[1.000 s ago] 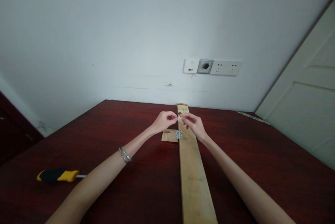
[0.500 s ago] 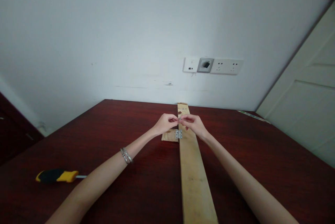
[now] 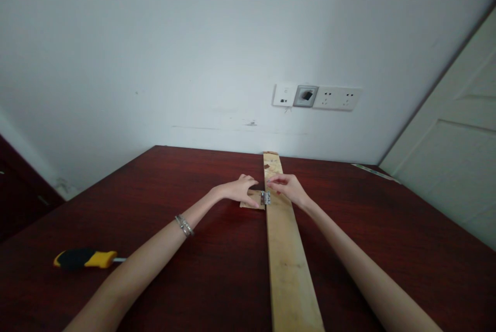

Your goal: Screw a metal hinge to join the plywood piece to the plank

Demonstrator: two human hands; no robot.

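A long pale wooden board (image 3: 289, 259) lies lengthwise on the dark red table. At its left edge a small metal hinge (image 3: 265, 197) bridges the board and a short wooden piece (image 3: 248, 201). Over that short piece is my left hand (image 3: 238, 190), thumb and fingers spread around its sides, holding nothing; whether it touches the wood is hard to tell. My right hand (image 3: 287, 187) hovers above the board just beyond the hinge, thumb and forefinger pinched. What sits in the pinch is too small to name.
On the left of the table (image 3: 174, 280) lies a screwdriver (image 3: 85, 258) with a yellow and black handle, its shaft partly behind my left forearm. A white wall with sockets (image 3: 336, 97) rises behind the far edge. A thin strip (image 3: 375, 172) lies at the far right.
My left hand has parted from my right, moved left and down to the short wooden piece, and spread its fingers. The right hand stays pinched, slightly lower.
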